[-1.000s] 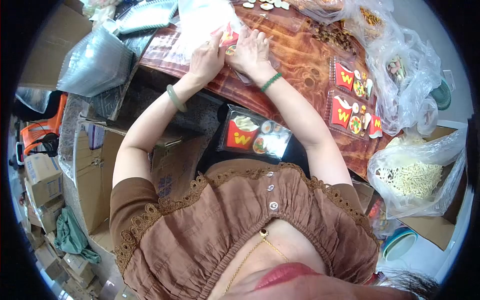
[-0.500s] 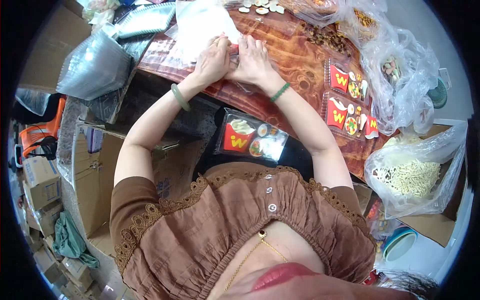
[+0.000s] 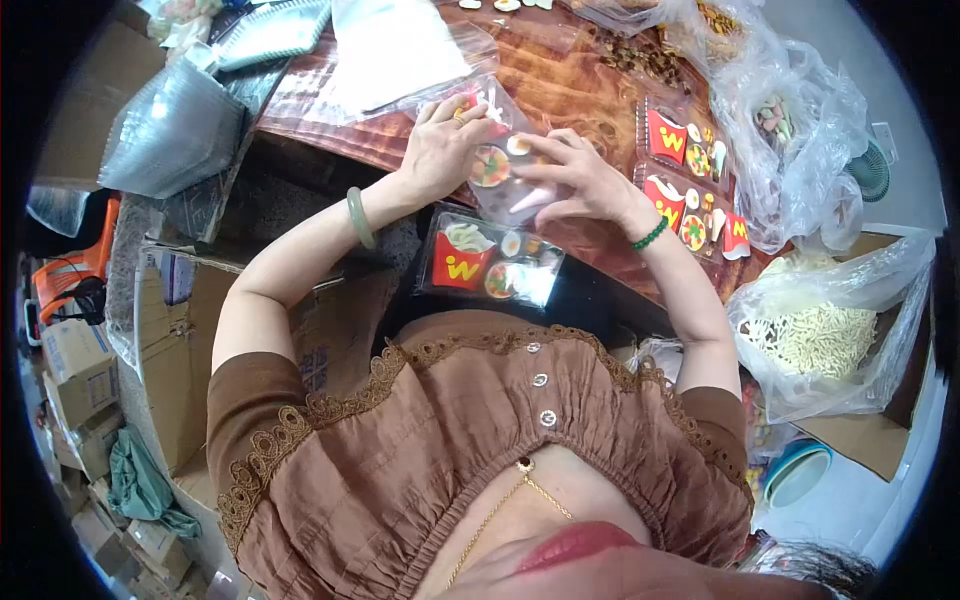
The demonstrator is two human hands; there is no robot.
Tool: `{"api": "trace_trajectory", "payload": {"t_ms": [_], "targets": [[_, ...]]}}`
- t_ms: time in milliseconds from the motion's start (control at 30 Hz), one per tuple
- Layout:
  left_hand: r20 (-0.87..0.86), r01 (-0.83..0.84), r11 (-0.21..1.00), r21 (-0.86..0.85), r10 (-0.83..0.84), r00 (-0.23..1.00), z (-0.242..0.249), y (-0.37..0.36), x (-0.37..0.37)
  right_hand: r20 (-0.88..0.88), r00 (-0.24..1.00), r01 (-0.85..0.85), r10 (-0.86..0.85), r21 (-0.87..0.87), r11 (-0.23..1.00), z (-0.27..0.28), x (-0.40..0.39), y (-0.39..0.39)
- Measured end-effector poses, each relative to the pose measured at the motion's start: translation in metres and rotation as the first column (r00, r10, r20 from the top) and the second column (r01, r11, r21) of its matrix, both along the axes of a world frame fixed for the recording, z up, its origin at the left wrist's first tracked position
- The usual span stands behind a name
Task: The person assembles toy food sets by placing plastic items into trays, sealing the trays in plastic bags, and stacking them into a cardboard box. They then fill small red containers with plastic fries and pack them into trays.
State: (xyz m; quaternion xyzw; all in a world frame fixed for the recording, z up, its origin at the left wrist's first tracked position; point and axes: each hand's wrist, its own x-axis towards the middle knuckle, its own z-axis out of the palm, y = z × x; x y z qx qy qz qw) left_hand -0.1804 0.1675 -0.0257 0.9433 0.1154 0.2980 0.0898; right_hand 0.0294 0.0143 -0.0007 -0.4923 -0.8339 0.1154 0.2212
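Note:
My left hand [image 3: 442,150] grips the upper left side of a clear package [image 3: 510,170] at the table's near edge. Through its film show a round multicoloured piece, a small egg-like piece and a pale pink cone; a red piece is partly covered by my left fingers. Over the package's right side, my right hand [image 3: 590,182] has its fingers spread. A second clear package [image 3: 490,262], with a red "W" fries box, lies nearer my body, below my hands.
White sheets [image 3: 390,55] lie at the table's back left, beside stacked clear trays [image 3: 172,130]. Two filled packages [image 3: 665,140] are at the right. Beyond them are crumpled plastic bags [image 3: 790,140] and a bag of pale sticks [image 3: 825,335].
My hands were together by the white sheets; they have moved apart and nearer my body. The clear package, mostly covered before, now shows between them, and my right fingers have spread.

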Motion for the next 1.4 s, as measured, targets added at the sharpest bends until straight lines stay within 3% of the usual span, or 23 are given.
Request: {"api": "trace_trajectory", "payload": {"t_ms": [333,400,500,600,700,867,1100,1300,1400], "targets": [[-0.073,0.058,0.998,0.028,-0.055,0.996,0.003,-0.026,-0.006,-0.022,0.999,-0.038,0.039,0.047,0.998,-0.007,-0.008,-0.03],[-0.014,0.057,0.988,-0.146,-0.059,0.998,-0.008,-0.02,-0.002,-0.033,0.999,-0.037,0.038,0.047,0.998,-0.01,-0.01,-0.031],[0.108,0.136,0.972,-0.192,-0.117,0.987,-0.024,-0.003,0.003,-0.034,0.998,-0.043,0.045,0.059,0.997,-0.011,-0.009,-0.03],[-0.003,0.168,0.955,-0.244,-0.174,0.985,-0.019,-0.01,-0.004,-0.045,0.997,-0.063,0.066,0.058,0.996,-0.012,-0.008,-0.028],[0.021,0.245,0.934,-0.26,-0.249,0.968,-0.01,-0.004,-0.012,-0.049,0.994,-0.093,0.096,0.074,0.993,-0.012,-0.006,-0.028],[0.027,0.196,0.961,-0.195,-0.195,0.98,-0.009,0.0,-0.005,-0.041,0.991,-0.128,0.128,0.002,0.992,-0.009,-0.002,-0.022],[-0.059,0.321,0.932,-0.171,-0.335,0.94,-0.005,0.027,0.009,0.002,0.989,-0.146,0.146,-0.06,0.988,0.001,0.007,-0.019],[-0.077,0.39,0.888,-0.244,-0.419,0.905,0.003,-0.002,-0.006,0.005,0.986,-0.166,0.166,-0.042,0.985,-0.005,0.01,-0.017],[-0.069,0.31,0.934,-0.177,-0.326,0.943,-0.004,-0.024,-0.009,-0.025,0.991,-0.131,0.13,-0.033,0.991,-0.011,0.008,-0.015]]}}
